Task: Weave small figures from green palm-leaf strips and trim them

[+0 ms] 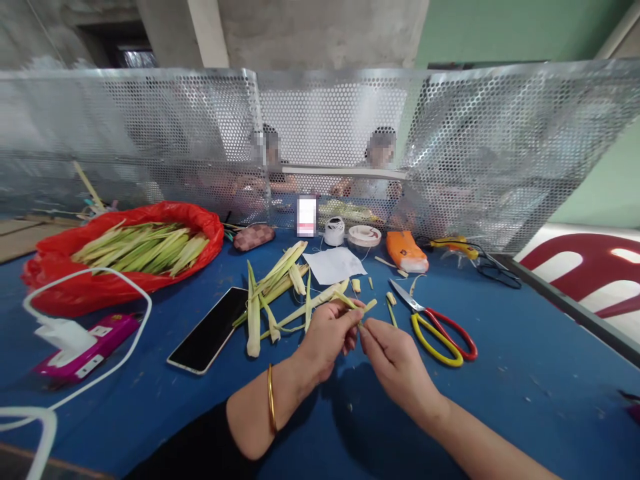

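Note:
My left hand (327, 333), with a gold bangle on its wrist, is closed in a pinch on a thin pale-green leaf strip (361, 306) just above the blue table (500, 373). My right hand (387, 350) pinches the same strip from the right, fingertips almost touching the left hand's. Loose leaf strips (273, 293) lie fanned out just left of and behind the hands. Scissors (435, 323) with yellow and red handles lie close to the right of my right hand. A dark phone (210, 328) lies face up to the left.
A red plastic bag (90, 280) full of green leaves sits at far left, a pink power bank (83, 350) with white cable before it. White paper (334, 265), thread spools (335, 231), an orange object (406, 251) and a glue gun (457, 247) line the perforated metal screen (200, 133); two people sit behind it.

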Demonstrator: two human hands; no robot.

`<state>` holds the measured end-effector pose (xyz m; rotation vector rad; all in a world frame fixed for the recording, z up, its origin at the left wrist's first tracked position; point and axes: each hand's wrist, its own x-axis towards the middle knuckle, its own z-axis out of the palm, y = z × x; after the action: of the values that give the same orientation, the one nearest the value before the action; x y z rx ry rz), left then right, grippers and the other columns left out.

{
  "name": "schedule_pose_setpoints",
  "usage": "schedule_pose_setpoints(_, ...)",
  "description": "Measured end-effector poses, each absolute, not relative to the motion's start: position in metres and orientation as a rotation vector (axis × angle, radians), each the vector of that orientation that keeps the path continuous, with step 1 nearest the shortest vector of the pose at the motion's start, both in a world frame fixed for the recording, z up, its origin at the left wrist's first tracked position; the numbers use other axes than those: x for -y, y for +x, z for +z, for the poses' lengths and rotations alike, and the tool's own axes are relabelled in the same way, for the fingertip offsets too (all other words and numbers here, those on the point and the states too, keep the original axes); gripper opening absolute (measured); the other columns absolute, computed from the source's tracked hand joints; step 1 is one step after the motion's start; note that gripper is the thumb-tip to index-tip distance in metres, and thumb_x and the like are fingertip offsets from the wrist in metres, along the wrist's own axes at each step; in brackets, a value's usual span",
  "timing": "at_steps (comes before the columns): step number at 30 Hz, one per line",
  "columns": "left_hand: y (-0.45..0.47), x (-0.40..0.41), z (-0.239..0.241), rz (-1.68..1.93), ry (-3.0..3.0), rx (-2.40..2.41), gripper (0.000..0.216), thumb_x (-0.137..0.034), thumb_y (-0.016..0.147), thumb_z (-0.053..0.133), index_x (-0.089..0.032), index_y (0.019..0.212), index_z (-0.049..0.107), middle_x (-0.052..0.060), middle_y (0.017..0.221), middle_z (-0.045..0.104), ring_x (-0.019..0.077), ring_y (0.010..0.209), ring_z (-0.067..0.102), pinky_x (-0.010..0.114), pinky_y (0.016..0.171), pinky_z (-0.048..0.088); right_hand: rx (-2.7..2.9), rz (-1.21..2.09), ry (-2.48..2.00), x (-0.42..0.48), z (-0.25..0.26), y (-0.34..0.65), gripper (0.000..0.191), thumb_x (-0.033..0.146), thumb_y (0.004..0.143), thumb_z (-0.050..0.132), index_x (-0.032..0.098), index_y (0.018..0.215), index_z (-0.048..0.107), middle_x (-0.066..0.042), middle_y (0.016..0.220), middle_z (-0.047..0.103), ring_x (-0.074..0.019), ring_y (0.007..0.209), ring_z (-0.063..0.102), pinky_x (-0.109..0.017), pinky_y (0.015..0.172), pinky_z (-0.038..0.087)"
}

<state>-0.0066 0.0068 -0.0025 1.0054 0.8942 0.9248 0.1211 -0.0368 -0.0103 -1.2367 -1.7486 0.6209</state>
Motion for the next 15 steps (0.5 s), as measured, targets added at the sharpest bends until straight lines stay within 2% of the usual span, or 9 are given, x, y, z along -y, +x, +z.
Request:
schedule_pose_setpoints(3, -0.012, -0.012, 0.000, 0.850, 0.995, -0.845, 0.038, -0.045, 0.070, 0.069, -0.016, 0.095, 0.062, -0.005, 0.055, 0.053, 0.0074, 0.041, 0.050, 0.017, 0.036, 0.030, 1.563, 0.857, -1.312, 0.029, -0.010, 0.130, 0.044, 0.049, 0.092, 0.040, 0.020, 0.061, 0.051, 0.003, 0.052, 0.047, -0.0134, 0.050, 0.046, -0.026, 0.053, 0.037)
schedule_pose_setpoints(5, -0.015, -0.013, 0.004, 0.806, 1.006, -0.842, 0.038, -0.047, 0.073, 0.066, -0.016, 0.095, 0.062, -0.003, 0.057, 0.057, 0.0081, 0.043, 0.053, 0.017, 0.037, 0.031, 1.371, 0.950, -1.299, 0.022, -0.007, 0.136, 0.041, 0.054, 0.087, 0.049, 0.019, 0.069, 0.057, 0.002, 0.057, 0.051, -0.0138, 0.055, 0.049, -0.025, 0.056, 0.040)
schedule_pose_setpoints(7, -0.016, -0.013, 0.005, 0.755, 1.021, -0.853, 0.037, -0.047, 0.075, 0.064, -0.015, 0.095, 0.062, 0.000, 0.059, 0.061, 0.0088, 0.043, 0.054, 0.017, 0.038, 0.032, 1.201, 1.014, -1.237, 0.018, -0.004, 0.139, 0.034, 0.052, 0.077, 0.063, 0.017, 0.078, 0.062, 0.001, 0.066, 0.055, -0.0135, 0.061, 0.050, -0.025, 0.061, 0.042)
schedule_pose_setpoints(9, -0.016, -0.012, 0.005, 0.698, 1.036, -0.866, 0.037, -0.047, 0.076, 0.063, -0.015, 0.094, 0.062, 0.003, 0.060, 0.064, 0.0100, 0.043, 0.056, 0.018, 0.039, 0.035, 1.095, 1.087, -1.180, 0.016, -0.002, 0.138, 0.031, 0.045, 0.070, 0.072, 0.017, 0.078, 0.064, 0.000, 0.071, 0.058, -0.0133, 0.064, 0.050, -0.025, 0.064, 0.043)
schedule_pose_setpoints(12, -0.015, -0.010, 0.004, 0.647, 1.047, -0.886, 0.036, -0.048, 0.076, 0.064, -0.015, 0.089, 0.062, 0.002, 0.056, 0.063, 0.0101, 0.041, 0.054, 0.019, 0.041, 0.038, 1.042, 1.155, -1.143, 0.017, -0.003, 0.136, 0.026, 0.039, 0.066, 0.075, 0.016, 0.071, 0.066, 0.000, 0.068, 0.059, -0.0135, 0.065, 0.050, -0.026, 0.063, 0.042)
schedule_pose_setpoints(15, -0.016, -0.009, 0.004, 0.645, 1.028, -0.851, 0.035, -0.046, 0.073, 0.068, -0.016, 0.090, 0.063, -0.001, 0.054, 0.058, 0.0080, 0.040, 0.050, 0.019, 0.042, 0.039, 1.027, 1.274, -1.086, 0.019, -0.005, 0.135, 0.027, 0.038, 0.068, 0.075, 0.016, 0.082, 0.069, -0.002, 0.075, 0.064, -0.0153, 0.070, 0.054, -0.028, 0.068, 0.044)
